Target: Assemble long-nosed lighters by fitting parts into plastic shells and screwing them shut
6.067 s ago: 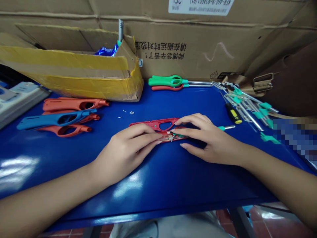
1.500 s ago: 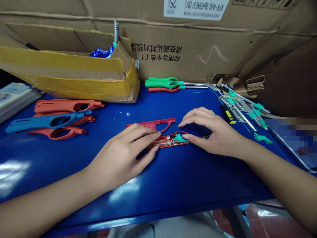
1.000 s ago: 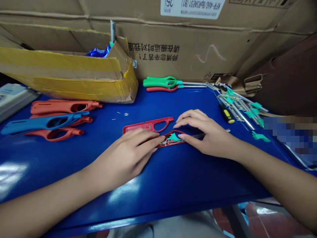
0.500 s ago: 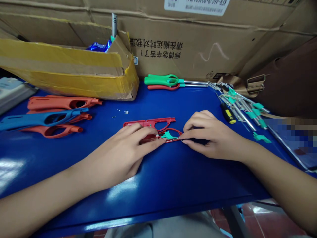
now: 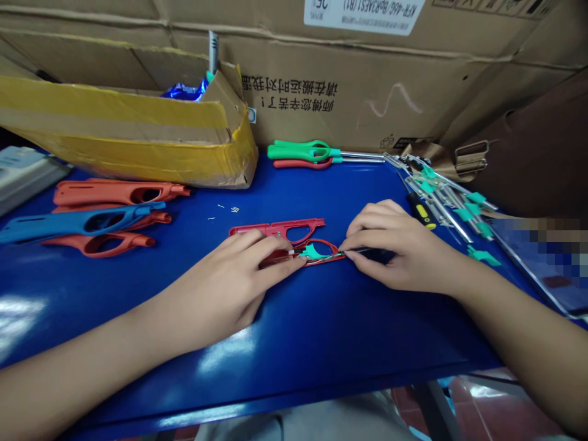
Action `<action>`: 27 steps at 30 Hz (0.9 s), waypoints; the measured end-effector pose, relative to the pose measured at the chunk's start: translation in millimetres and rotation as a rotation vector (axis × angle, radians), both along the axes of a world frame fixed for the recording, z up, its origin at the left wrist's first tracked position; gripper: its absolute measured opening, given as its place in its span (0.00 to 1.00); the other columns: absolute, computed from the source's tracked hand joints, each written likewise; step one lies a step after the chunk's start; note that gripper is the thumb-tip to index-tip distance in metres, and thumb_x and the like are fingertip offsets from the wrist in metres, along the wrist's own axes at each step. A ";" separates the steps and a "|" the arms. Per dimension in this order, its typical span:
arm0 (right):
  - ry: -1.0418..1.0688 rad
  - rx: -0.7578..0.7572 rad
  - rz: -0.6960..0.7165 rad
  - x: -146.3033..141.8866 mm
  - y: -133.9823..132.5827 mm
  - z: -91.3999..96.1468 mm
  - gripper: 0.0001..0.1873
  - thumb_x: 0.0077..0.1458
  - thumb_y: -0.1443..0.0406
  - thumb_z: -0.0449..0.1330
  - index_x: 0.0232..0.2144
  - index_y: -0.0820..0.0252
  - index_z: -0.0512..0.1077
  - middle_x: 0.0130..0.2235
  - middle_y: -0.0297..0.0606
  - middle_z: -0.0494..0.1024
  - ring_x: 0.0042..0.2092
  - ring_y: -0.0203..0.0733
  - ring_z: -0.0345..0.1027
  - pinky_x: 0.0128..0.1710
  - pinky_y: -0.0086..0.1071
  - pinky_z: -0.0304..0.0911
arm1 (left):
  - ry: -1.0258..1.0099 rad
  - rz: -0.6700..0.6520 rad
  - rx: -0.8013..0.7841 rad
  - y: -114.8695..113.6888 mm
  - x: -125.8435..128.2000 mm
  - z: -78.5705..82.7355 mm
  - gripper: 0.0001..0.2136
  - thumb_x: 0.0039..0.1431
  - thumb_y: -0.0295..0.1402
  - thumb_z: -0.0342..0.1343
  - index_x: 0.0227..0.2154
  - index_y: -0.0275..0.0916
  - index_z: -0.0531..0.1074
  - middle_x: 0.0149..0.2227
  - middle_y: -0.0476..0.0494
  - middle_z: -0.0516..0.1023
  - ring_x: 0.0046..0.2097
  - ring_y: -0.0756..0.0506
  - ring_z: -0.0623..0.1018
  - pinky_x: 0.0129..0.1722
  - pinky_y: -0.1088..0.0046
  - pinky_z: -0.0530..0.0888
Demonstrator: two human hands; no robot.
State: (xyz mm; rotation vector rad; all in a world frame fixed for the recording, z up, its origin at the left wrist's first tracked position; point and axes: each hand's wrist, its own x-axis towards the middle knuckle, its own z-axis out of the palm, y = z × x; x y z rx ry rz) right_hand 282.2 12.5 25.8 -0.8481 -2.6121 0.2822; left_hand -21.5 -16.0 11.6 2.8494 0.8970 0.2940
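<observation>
A red lighter casing half (image 5: 316, 262) lies open side up on the blue table, holding a green trigger (image 5: 312, 252). My left hand (image 5: 243, 269) is closed over its left part, thumb and fingers pressing it down; the part under the palm is hidden. At its right tip, my right hand (image 5: 395, 248) pinches the end of a thin wire (image 5: 331, 255) running along the casing's lower edge. What else lies between those fingertips is hidden. Just behind, a second red casing half (image 5: 301, 224) touches my left fingers.
Orange casings (image 5: 114, 191) and a blue casing (image 5: 82, 222) are piled left. Small metal pins (image 5: 234, 209) lie behind my left hand. Assembled lighters (image 5: 298, 150) rest at the back. A screwdriver (image 5: 421, 211), metal tubes with green parts (image 5: 443, 196) and a taped cardboard box (image 5: 184, 150) surround the workspace.
My right hand has shifted slightly right and up, exposing more of the casing's tip and the thin wire. My left hand keeps its hold. The view has tilted slightly.
</observation>
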 end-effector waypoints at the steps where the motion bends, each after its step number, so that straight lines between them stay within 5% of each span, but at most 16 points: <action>1: 0.013 -0.009 -0.034 0.1 0.5 0.7 0.05 0.61 0.67 0.60 0.36 0.53 0.76 0.37 0.37 0.79 0.41 0.44 0.70 0.44 0.43 0.59 | 0.002 -0.001 0.001 -0.2 -0.4 -0.1 0.28 0.63 0.23 0.50 0.66 0.47 0.64 0.58 0.39 0.72 0.56 0.35 0.71 0.55 0.50 0.73; 11: 0.102 -0.425 -0.166 -4.6 8.6 -8.2 0.07 0.61 0.63 0.63 0.30 0.56 0.76 0.33 0.36 0.79 0.36 0.41 0.70 0.41 0.37 0.64 | -0.034 -0.013 0.018 0.0 -1.3 -1.9 0.26 0.64 0.23 0.50 0.64 0.45 0.66 0.60 0.40 0.73 0.57 0.35 0.71 0.56 0.51 0.73; 18: 0.071 -0.498 -0.225 -2.2 7.4 -3.7 0.08 0.61 0.61 0.62 0.31 0.56 0.77 0.34 0.36 0.79 0.37 0.41 0.71 0.40 0.37 0.65 | -0.072 -0.026 0.044 1.9 -0.5 -4.9 0.21 0.69 0.24 0.48 0.62 0.43 0.68 0.60 0.42 0.74 0.59 0.37 0.72 0.58 0.54 0.73; 22: 0.157 -0.427 -0.290 2.1 11.3 -1.2 0.09 0.62 0.59 0.61 0.34 0.57 0.78 0.34 0.35 0.80 0.36 0.41 0.72 0.38 0.36 0.66 | -0.132 -0.031 0.072 2.2 1.2 -1.9 0.18 0.70 0.27 0.50 0.60 0.42 0.70 0.58 0.42 0.77 0.58 0.40 0.75 0.58 0.57 0.73; 27: 0.158 -0.058 -0.269 1.9 12.1 -4.3 0.05 0.63 0.65 0.60 0.36 0.57 0.76 0.39 0.39 0.81 0.41 0.45 0.73 0.45 0.40 0.62 | -0.203 0.053 0.134 12.4 -6.1 15.2 0.14 0.69 0.28 0.52 0.54 0.38 0.74 0.53 0.41 0.80 0.52 0.42 0.78 0.54 0.61 0.74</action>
